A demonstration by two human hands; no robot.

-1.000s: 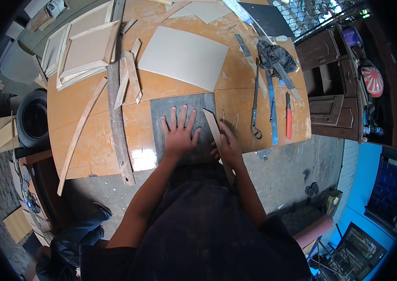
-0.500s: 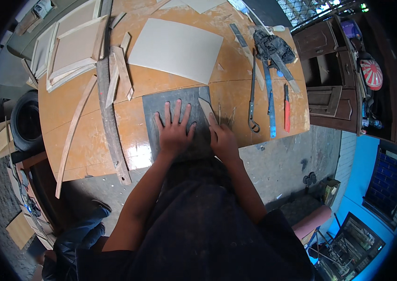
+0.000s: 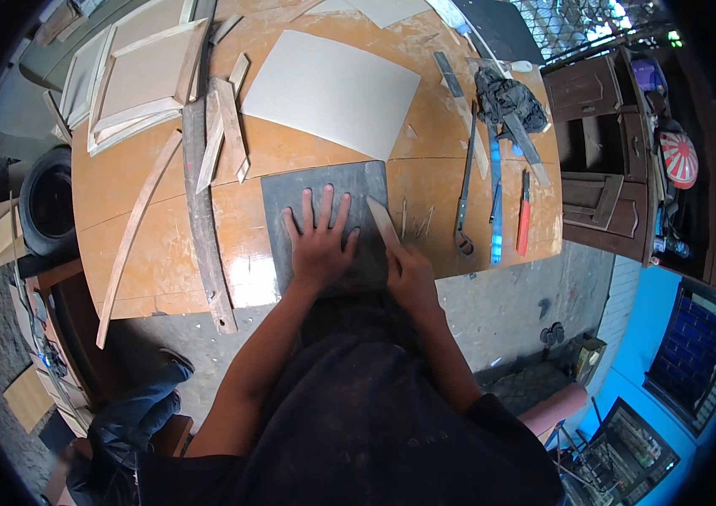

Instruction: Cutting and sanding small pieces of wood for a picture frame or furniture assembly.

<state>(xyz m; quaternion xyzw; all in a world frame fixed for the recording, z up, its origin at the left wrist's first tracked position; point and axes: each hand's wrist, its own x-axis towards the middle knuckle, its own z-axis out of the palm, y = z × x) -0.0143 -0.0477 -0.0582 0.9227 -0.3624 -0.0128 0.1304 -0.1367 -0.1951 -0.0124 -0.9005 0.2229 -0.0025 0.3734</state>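
Observation:
A dark grey rectangular sheet (image 3: 364, 179) lies at the near edge of the wooden table. My left hand (image 3: 320, 251) rests flat on it, fingers spread. In my right hand (image 3: 413, 277) is a pale flat strip with a slanted tip (image 3: 382, 223), its fingers closed round the lower end. The strip lies along the sheet's right side, its tip over the sheet. From this view I cannot tell whether it is wood or a blade. A few thin slivers (image 3: 417, 221) lie on the table right of the strip.
Beyond the sheet lies a large pale board (image 3: 332, 88). A hooked metal bar (image 3: 466, 190), a blue strap (image 3: 496, 219) and a red-handled tool (image 3: 524, 215) lie to the right, below a crumpled black bundle (image 3: 505, 101). Wooden frames (image 3: 147, 72) and a long dark wooden bar (image 3: 199, 194) are left.
My right hand has drawn the pale strip a little toward me along the sheet's right side. My left hand stays in place on the sheet. The whole view has shifted slightly.

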